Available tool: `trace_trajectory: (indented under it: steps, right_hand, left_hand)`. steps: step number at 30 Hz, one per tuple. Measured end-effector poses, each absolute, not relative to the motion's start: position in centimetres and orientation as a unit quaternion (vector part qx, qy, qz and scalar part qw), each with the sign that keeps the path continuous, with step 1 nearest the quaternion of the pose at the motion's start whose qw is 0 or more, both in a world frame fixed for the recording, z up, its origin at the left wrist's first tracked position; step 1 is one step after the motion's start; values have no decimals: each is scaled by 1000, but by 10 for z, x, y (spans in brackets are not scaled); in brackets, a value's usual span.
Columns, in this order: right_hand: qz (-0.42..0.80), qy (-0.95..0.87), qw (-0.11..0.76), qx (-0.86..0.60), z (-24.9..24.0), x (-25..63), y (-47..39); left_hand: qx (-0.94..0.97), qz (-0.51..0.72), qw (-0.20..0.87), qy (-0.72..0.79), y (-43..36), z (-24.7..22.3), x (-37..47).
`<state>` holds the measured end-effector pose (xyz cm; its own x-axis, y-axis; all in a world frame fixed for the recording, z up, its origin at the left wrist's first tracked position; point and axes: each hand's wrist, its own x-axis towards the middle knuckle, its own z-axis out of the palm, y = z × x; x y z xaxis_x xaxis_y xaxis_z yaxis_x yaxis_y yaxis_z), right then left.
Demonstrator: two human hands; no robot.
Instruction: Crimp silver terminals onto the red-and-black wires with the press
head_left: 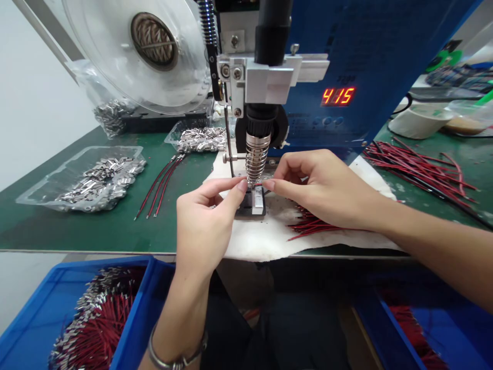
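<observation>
My left hand (206, 218) is closed in a pinch beside the tip of a soldering machine (257, 154). Whatever sits between its thumb and index finger is too small to make out. From the other side, my right hand (319, 187) pinches a thin red wire (258, 184) whose end lies under the tip. Both sets of fingertips are close together above a small metal fixture (258, 201). Below my right palm, more red wires (311, 226) rest on a white cloth (258, 239).
Clear trays of small metal connectors (103, 180) stand left, near a few finished-looking wires (165, 185). A solder-feed reel (188, 61) rises behind. The blue control box (327, 123) reads 415. Loose red and black wires (419, 167) lie right. Blue bins (144, 288) hold wires below the table edge.
</observation>
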<state>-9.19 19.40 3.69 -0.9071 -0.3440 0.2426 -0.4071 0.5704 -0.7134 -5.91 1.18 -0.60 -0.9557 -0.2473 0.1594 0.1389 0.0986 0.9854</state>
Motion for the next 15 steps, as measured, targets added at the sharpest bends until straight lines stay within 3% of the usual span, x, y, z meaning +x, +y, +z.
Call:
trace_trajectory:
  steps: [15]
  right_hand:
    - [412, -886, 31, 209, 37, -93, 193]
  left_hand:
    - [38, -669, 140, -729, 11, -7, -58]
